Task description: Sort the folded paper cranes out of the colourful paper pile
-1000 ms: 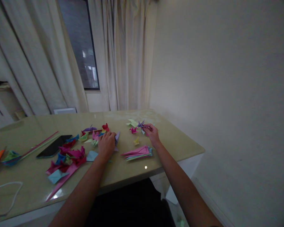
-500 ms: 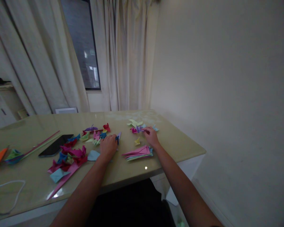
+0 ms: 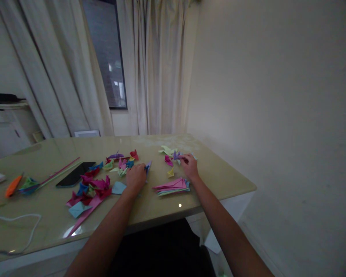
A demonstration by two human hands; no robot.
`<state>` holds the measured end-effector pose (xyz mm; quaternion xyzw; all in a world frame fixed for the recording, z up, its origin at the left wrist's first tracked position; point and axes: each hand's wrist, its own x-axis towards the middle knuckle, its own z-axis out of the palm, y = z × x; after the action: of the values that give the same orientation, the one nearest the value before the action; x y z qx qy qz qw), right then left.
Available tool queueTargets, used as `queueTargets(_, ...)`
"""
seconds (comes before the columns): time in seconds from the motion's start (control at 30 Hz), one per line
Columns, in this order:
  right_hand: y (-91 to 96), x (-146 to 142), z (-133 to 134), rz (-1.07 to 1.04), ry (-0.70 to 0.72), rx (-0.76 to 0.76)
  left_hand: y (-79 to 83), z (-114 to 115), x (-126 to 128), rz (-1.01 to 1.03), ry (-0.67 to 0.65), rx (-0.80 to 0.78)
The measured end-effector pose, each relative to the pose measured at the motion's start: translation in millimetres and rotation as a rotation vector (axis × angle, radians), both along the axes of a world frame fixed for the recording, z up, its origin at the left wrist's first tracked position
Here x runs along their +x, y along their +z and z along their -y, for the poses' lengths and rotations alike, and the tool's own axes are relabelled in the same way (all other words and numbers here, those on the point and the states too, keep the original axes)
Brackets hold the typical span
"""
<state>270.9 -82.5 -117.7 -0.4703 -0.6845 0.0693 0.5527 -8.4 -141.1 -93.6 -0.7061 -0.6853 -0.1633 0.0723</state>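
My right hand (image 3: pixel 189 166) pinches a purple folded-paper piece (image 3: pixel 177 155), apparently an origami crane, over the right part of the table. Beside it lie a magenta folded piece (image 3: pixel 168 160), pale green folded paper (image 3: pixel 166 149) and a small yellow one (image 3: pixel 170 172). My left hand (image 3: pixel 136 177) rests low at the table's middle with its fingers curled around a blue-purple folded paper (image 3: pixel 148 167), whose tip sticks out past them. Left of that hand are a light blue paper (image 3: pixel 118 187) and several small coloured folded pieces. A stack of folded paper strips (image 3: pixel 173 186), pink on top, lies between my forearms.
A heap of folded papers (image 3: pixel 93 188) lies left of my left forearm. Farther left are a black tablet or phone (image 3: pixel 75 175), an orange cutter-like tool (image 3: pixel 14 186), thin coloured strips (image 3: pixel 57 175) and a white cable (image 3: pixel 17 218). A wall (image 3: pixel 276 115) stands to the right.
The view has swung slightly left, so everything sits farther right in it. Both hands keep nearly the same places on the table, the right one still pinching the purple piece.
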Motion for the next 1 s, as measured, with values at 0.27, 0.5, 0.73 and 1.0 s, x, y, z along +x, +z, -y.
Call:
queueTargets(0.27, -6.2, -1.4, -3.9, 0.118, 0.044, -0.072, -2.3, -2.2, -0.4, 0.025, -0.008, 0.028)
queueTargets(0.5, -7.1, 2.6, -5.2, 0.115, -0.026, -0.082, -1.9, -4.3, 0.0, 0.128, -0.063, 0.127)
queueTargets(0.73, -2.3, -0.7, 1.3, 0.047, -0.022, -0.05, -1.2, -10.8, -0.7, 0.366, -0.187, 0.271)
queueTargets(1.0, 31.2, -26.8, 17.6, 0.088, 0.354, -0.089, -4.9, -7.6, 14.5, 0.487, -0.451, 0.3)
